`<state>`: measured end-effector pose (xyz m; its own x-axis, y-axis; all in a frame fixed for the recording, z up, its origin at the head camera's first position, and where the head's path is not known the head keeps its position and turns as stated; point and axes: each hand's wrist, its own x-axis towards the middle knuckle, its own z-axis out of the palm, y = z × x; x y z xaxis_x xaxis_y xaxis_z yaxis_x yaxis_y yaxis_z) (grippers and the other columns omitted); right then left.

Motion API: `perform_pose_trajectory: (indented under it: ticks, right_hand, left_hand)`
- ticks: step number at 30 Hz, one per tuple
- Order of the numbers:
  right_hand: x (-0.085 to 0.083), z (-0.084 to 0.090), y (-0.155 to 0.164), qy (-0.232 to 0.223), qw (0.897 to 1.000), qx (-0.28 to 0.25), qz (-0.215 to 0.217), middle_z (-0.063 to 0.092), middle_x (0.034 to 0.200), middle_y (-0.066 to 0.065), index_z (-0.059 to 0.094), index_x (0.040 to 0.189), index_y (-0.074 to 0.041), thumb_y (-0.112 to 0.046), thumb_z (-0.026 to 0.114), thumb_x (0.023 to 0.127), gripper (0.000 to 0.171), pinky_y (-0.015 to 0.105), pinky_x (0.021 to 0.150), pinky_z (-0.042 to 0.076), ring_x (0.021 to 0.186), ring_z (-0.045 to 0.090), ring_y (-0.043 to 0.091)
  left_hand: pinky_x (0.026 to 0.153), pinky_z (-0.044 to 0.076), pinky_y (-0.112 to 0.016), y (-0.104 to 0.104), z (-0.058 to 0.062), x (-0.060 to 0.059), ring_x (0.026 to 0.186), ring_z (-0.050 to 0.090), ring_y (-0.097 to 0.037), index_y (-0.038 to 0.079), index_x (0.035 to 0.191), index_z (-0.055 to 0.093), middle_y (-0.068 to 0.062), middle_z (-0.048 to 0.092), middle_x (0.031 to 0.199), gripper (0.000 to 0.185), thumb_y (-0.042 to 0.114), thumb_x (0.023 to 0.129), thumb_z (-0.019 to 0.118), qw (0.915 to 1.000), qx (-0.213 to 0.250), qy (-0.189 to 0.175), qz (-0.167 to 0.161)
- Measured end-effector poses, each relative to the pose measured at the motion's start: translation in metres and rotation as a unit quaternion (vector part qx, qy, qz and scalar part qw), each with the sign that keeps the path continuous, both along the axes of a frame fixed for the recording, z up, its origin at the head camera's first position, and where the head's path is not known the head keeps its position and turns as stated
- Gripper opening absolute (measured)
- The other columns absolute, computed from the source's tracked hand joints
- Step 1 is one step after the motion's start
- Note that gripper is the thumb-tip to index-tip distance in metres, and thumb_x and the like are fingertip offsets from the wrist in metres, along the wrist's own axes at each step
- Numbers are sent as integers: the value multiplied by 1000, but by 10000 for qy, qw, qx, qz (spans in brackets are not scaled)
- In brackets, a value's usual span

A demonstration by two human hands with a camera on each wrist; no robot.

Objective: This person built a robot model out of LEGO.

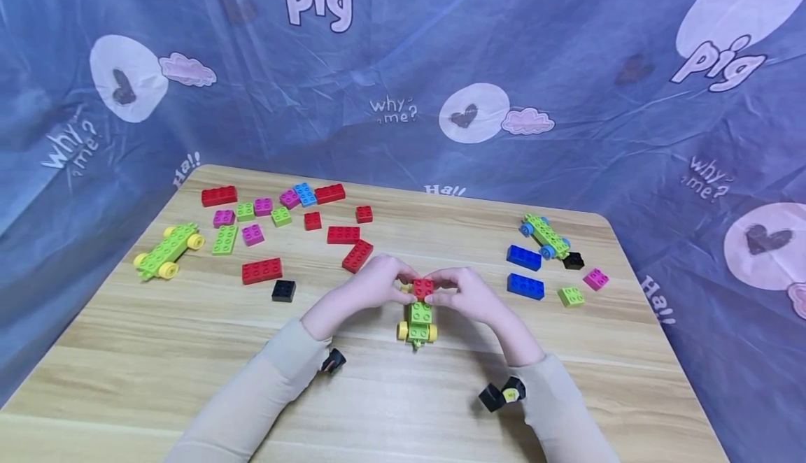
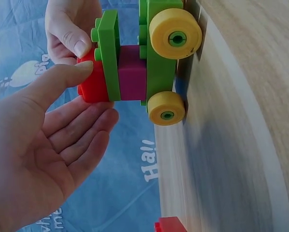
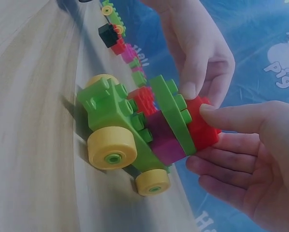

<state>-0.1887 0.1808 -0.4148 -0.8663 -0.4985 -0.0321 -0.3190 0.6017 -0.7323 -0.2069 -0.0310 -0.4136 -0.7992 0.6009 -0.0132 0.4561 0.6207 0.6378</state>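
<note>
A small car (image 1: 418, 322) with a green chassis and yellow wheels stands on the wooden table (image 1: 189, 351) at the middle. It carries a magenta brick (image 2: 132, 72), a green plate (image 2: 108, 53) and a red brick (image 1: 423, 287) on top. My left hand (image 1: 393, 287) pinches the red brick from the left, and my right hand (image 1: 450, 294) pinches it from the right. In the left wrist view the left hand's thumb (image 2: 72, 77) touches the red brick (image 2: 92, 87). In the right wrist view the right hand's thumb (image 3: 231, 116) lies on the red brick (image 3: 202, 128).
A second green car with yellow wheels (image 1: 166, 250) sits at the left, with several loose red, green and magenta bricks (image 1: 261, 271) and a black brick (image 1: 283, 290) nearby. At the right are a blue-wheeled car (image 1: 544, 236) and two blue bricks (image 1: 525, 286). Blue cloth (image 1: 403, 64) surrounds the table.
</note>
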Motion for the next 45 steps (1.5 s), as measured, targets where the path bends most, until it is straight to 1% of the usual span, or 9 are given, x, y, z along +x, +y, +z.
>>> perform_pose_trajectory:
  ticks: [5, 9, 15, 21, 25, 32, 36, 45]
  right_hand:
    - [0, -2, 0, 98, 9999, -34, 6, 74, 105, 11, 71, 111, -1, -15, 72, 85, 29, 46, 94, 54, 101, 68, 26]
    - [0, -4, 0, 180, 9998, -98, 3, 74, 102, 11, 72, 108, -1, -15, 74, 84, 28, 44, 92, 55, 97, 69, 24]
    - [0, -6, 1, 241, 9995, -201, 50, 74, 100, 12, 72, 107, 0, -15, 76, 83, 29, 43, 90, 56, 95, 70, 25]
    - [-1, -8, 3, 166, 9995, -275, 13, 74, 101, 13, 72, 107, 1, -14, 77, 83, 29, 43, 91, 55, 95, 70, 26]
    - [-1, -8, 3, 144, 9994, -315, 16, 74, 100, 14, 72, 107, 1, -14, 77, 82, 29, 43, 90, 56, 95, 70, 26]
    - [-3, -8, 4, 231, 9994, -256, 76, 74, 101, 13, 72, 107, 1, -15, 77, 83, 30, 44, 90, 56, 94, 70, 25]
    - [-3, -8, 4, 265, 9993, -236, 84, 74, 101, 12, 72, 107, 0, -15, 77, 83, 30, 42, 90, 56, 94, 70, 24]
    - [-2, -10, 3, 102, 9995, -250, -152, 74, 105, 12, 72, 109, -1, -15, 77, 82, 30, 42, 92, 55, 98, 69, 25]
  left_hand:
    - [89, 53, -34, 0, 0, 0, 98, 67, -18, 10, 111, 74, -4, 75, 105, 34, 20, 79, 81, 9999, 42, -135, 68]
    - [88, 53, -34, 0, 0, 1, 97, 67, -18, 10, 111, 74, -4, 75, 104, 34, 19, 79, 81, 9998, 108, -157, 86]
    - [87, 54, -32, -1, -1, 2, 96, 68, -17, 10, 111, 74, -4, 75, 104, 34, 19, 79, 82, 9997, 145, -135, 122]
    - [86, 54, -32, 0, -3, 1, 95, 68, -16, 10, 111, 74, -3, 75, 103, 34, 21, 79, 81, 9998, 130, -48, 127]
    - [87, 53, -33, 0, -4, 1, 96, 68, -17, 10, 111, 74, -3, 75, 104, 34, 21, 79, 81, 9998, 122, -62, 119]
    - [87, 54, -32, 0, -3, 1, 95, 68, -17, 10, 111, 74, -4, 75, 104, 34, 21, 79, 81, 9998, 104, -55, 132]
    - [86, 54, -31, 0, -3, 1, 95, 68, -16, 10, 111, 74, -4, 75, 104, 34, 21, 80, 81, 9998, 139, -57, 124]
    - [88, 53, -32, -1, -5, 0, 95, 68, -16, 10, 112, 73, -3, 75, 105, 36, 22, 80, 81, 9998, 145, -61, 142]
